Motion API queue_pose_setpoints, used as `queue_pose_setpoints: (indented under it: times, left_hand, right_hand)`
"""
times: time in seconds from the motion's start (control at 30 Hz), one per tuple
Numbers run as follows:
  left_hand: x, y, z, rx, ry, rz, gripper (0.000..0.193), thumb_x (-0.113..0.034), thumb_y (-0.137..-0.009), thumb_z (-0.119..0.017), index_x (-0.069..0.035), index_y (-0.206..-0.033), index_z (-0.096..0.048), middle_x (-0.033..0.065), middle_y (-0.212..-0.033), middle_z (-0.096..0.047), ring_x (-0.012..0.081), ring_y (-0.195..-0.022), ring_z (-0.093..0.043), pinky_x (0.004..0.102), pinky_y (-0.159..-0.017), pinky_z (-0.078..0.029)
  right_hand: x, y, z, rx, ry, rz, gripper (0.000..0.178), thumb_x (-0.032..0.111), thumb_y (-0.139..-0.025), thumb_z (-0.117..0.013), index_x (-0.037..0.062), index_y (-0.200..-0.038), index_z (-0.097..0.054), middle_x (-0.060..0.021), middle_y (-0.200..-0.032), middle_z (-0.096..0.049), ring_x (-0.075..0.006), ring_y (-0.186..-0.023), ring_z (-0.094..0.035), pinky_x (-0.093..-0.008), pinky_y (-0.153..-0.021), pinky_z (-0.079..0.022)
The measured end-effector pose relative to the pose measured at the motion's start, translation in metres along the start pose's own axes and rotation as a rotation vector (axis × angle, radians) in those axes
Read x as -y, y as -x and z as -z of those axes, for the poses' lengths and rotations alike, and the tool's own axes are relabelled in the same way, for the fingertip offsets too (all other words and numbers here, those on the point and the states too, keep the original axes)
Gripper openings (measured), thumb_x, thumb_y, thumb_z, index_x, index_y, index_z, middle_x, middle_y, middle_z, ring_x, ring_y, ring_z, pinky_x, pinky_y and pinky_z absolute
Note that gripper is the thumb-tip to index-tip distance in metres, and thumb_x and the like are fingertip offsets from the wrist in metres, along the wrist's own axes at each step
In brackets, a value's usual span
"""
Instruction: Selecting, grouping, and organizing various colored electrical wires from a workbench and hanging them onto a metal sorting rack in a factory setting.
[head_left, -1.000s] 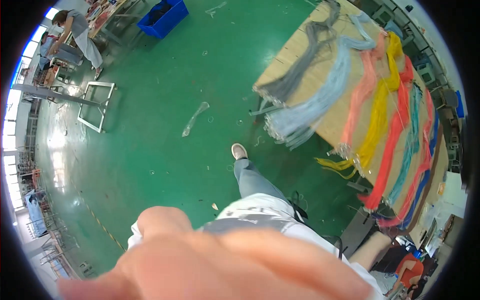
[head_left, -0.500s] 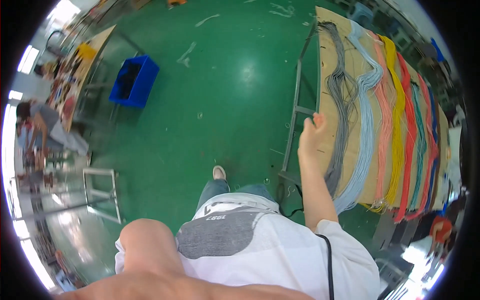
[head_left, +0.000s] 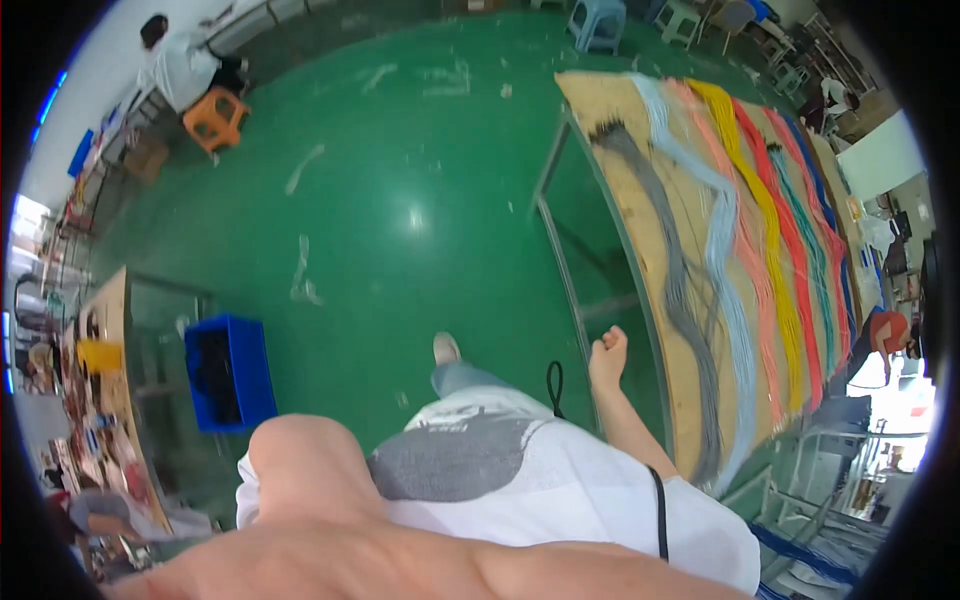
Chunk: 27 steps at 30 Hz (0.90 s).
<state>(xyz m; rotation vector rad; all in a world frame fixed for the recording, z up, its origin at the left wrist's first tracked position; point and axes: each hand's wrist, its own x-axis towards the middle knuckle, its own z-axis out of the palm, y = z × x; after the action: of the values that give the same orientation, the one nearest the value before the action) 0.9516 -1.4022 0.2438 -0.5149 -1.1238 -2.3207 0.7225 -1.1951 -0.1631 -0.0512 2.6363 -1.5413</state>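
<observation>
Green floor (head_left: 400, 200) fills the middle of the frame, more of it than half a second ago, when the long wooden table (head_left: 655, 280) stood upright at the right; now that table slants from the upper centre down to the lower right. Bundles of wire lie along it in stripes: grey wires (head_left: 690, 310) nearest the person, then pale blue wires (head_left: 725, 250), pink, yellow wires (head_left: 770, 240), red and teal. The right hand (head_left: 607, 355) sits right of centre, curled into a loose fist and holding nothing, just beside the table's near edge and close to the grey wires without touching them; earlier it was raised, fingers spread, against that edge. The left hand cannot be made out: only a blurred bare forearm (head_left: 330, 530) crosses the bottom, so its state cannot be told. A blue crate (head_left: 228, 372) has shifted from upper left to lower left. An orange stool (head_left: 215, 118) and a seated person (head_left: 180, 65) now show at upper left.
</observation>
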Motion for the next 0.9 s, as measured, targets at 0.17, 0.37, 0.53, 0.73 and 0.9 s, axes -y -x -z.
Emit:
queue_pose_setpoints:
  times: [0.17,0.37,0.53,0.73,0.9]
  left_hand:
    - [-0.012,-0.119,0.130,0.071,0.140,0.151,0.053,-0.051,-0.086,-0.028,-0.003,-0.107,-0.040,0.0145,-0.067,-0.051,0.0297,-0.086,-0.047,0.0426,-0.078,-0.036]
    - [-0.017,-0.184,0.398,-0.451,0.097,0.214,0.055,-0.051,-0.087,-0.027,-0.003,-0.106,-0.045,0.0146,-0.076,-0.057,0.0283,-0.085,-0.051,0.0387,-0.073,-0.040]
    - [0.005,-0.343,0.547,-0.729,0.020,0.319,0.037,-0.038,-0.088,-0.036,-0.005,-0.096,-0.051,0.0072,-0.077,-0.055,0.0168,-0.075,-0.050,0.0279,-0.067,-0.039]
    - [0.115,-0.605,0.621,-0.436,-0.078,0.666,0.036,-0.037,-0.089,-0.035,-0.006,-0.092,-0.053,0.0050,-0.072,-0.051,0.0162,-0.068,-0.048,0.0281,-0.063,-0.038]
    - [0.260,-0.756,0.622,-0.042,-0.084,0.954,0.038,-0.037,-0.089,-0.032,-0.005,-0.087,-0.053,0.0082,-0.074,-0.057,0.0172,-0.069,-0.051,0.0289,-0.065,-0.039]
  right_hand:
    - [0.121,-0.063,-0.155,0.254,0.025,-0.050,0.038,0.006,-0.067,-0.053,0.0013,-0.104,-0.046,-0.0085,-0.084,-0.054,-0.0167,-0.076,-0.052,-0.0282,-0.068,-0.044]
    - [0.197,-0.169,-0.290,0.449,-0.049,0.012,0.038,0.014,-0.072,-0.054,0.0016,-0.107,-0.046,-0.0138,-0.088,-0.055,-0.0242,-0.086,-0.054,-0.0321,-0.074,-0.043]
    - [0.220,-0.289,-0.355,0.324,-0.092,-0.393,0.037,0.011,-0.072,-0.055,-0.0014,-0.106,-0.048,-0.0081,-0.074,-0.058,-0.0156,-0.067,-0.056,-0.0287,-0.061,-0.044]
    - [0.280,-0.435,-0.408,0.282,-0.044,-0.375,0.034,0.015,-0.071,-0.056,-0.0007,-0.101,-0.054,-0.0115,-0.082,-0.060,-0.0200,-0.071,-0.058,-0.0288,-0.065,-0.046]
    - [0.278,-0.565,-0.402,0.283,-0.612,-0.817,0.031,0.015,-0.075,-0.057,-0.0001,-0.101,-0.052,-0.0070,-0.084,-0.058,-0.0133,-0.070,-0.056,-0.0254,-0.060,-0.044]
